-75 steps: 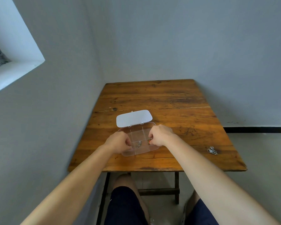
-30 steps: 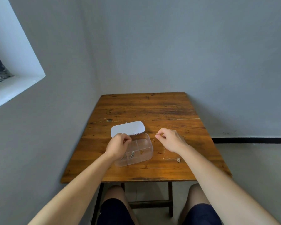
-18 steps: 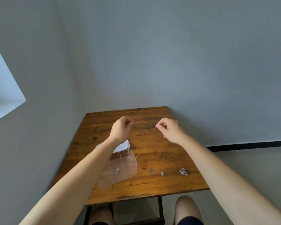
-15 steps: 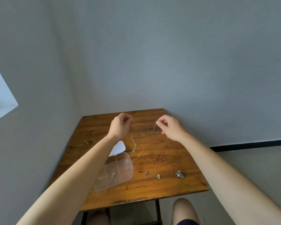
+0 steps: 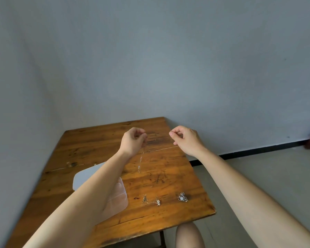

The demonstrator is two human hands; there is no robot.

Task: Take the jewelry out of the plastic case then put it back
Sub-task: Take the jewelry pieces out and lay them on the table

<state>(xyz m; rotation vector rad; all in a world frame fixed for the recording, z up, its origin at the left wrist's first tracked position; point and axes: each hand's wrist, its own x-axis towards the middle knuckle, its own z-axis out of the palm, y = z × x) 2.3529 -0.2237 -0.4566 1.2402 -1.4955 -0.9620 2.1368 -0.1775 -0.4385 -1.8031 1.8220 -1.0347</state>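
Hands raised mid-frame: left hand [image 5: 133, 141] and right hand [image 5: 185, 139] each pinch an end of a thin chain [image 5: 140, 161], barely visible against the wooden table [image 5: 89, 144]. Left forearm hides most of the open plastic case [image 5: 119, 199] at lower left. Three small jewelry pieces [image 5: 157, 203] lie right of it, details unclear.
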